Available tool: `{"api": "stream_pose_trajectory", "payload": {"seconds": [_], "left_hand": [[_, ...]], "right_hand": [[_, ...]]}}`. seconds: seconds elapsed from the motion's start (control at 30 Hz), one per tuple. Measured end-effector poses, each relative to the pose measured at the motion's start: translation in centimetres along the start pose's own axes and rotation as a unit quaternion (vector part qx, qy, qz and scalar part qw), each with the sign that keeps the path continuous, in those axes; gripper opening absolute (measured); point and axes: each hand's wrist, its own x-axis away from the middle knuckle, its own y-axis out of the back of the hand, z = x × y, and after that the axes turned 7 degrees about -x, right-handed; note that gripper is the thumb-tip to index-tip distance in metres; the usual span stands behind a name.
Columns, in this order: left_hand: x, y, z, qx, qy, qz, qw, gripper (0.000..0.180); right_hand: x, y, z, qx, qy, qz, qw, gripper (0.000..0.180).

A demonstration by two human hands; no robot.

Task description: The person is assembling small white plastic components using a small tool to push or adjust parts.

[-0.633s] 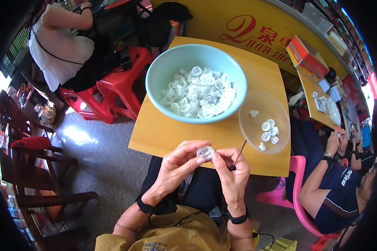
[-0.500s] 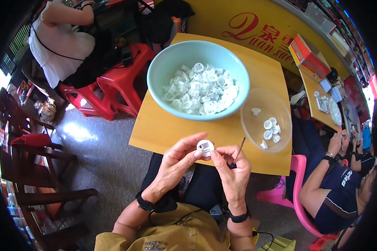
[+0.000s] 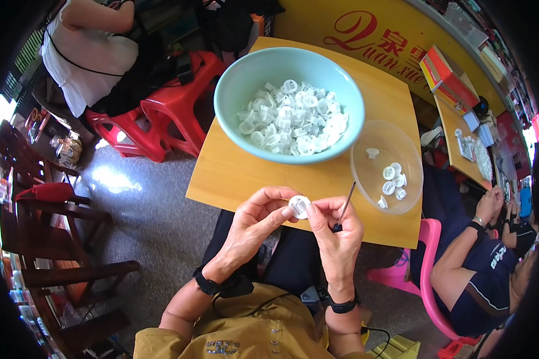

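A small white round plastic part [image 3: 299, 207] with a slotted recess sits between the fingertips of both hands, over the table's near edge. My left hand [image 3: 259, 220] pinches it from the left. From the other side, my right hand [image 3: 336, 234] pinches it with thumb and finger. The same hand also keeps a thin screwdriver [image 3: 347, 205] tucked in its fingers, shaft pointing up and its dark handle mostly hidden. Beyond the hands, a pale blue-green basin [image 3: 221, 122] holds a heap of similar white parts [image 3: 293, 116]. Several more lie in a clear shallow round tray [image 3: 365, 173] at the right.
The wooden table [image 3: 221, 179] bears the basin and tray. Red stools [image 3: 179, 107] and a person in white are at the far left; dark wooden chairs [image 3: 60, 239] line the left. A pink chair [image 3: 428, 269] and a person in dark blue [image 3: 479, 281] are close on the right.
The plastic part has turned slightly in my fingertips, its recess now at another angle. Both hands have shifted a little to the right in the picture, as the table and basin have too.
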Motion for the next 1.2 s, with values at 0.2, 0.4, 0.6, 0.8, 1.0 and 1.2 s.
{"api": "stream_pose_trajectory", "payload": {"seconds": [0.2, 0.4, 0.6, 0.8, 1.0, 1.2], "left_hand": [[-0.2, -0.1, 0.4, 0.021, -0.005, 0.002, 1.000, 0.021], [-0.5, -0.1, 0.4, 0.034, -0.034, 0.002, 0.999, 0.019], [-0.4, -0.2, 0.4, 0.040, -0.039, -0.017, 0.998, 0.016], [-0.3, -0.4, 0.1, 0.013, -0.038, -0.035, 0.999, 0.015], [-0.3, -0.3, 0.1, 0.028, -0.042, -0.035, 0.998, 0.015], [-0.1, -0.2, 0.4, 0.030, -0.048, -0.030, 0.998, 0.019]], "right_hand": [[0.1, 0.0, 0.1, 0.021, 0.022, -0.018, 0.999, 0.010], [0.4, -0.1, -0.1, 0.036, 0.046, -0.020, 0.998, 0.009], [0.5, 0.0, -0.4, 0.018, 0.031, -0.019, 0.999, 0.009], [0.7, -0.2, -0.5, 0.020, 0.046, -0.019, 0.999, 0.009], [0.9, -0.4, -0.6, 0.036, 0.059, -0.024, 0.997, 0.009], [1.3, -0.5, -1.1, 0.018, 0.065, -0.034, 0.997, 0.009]]}}
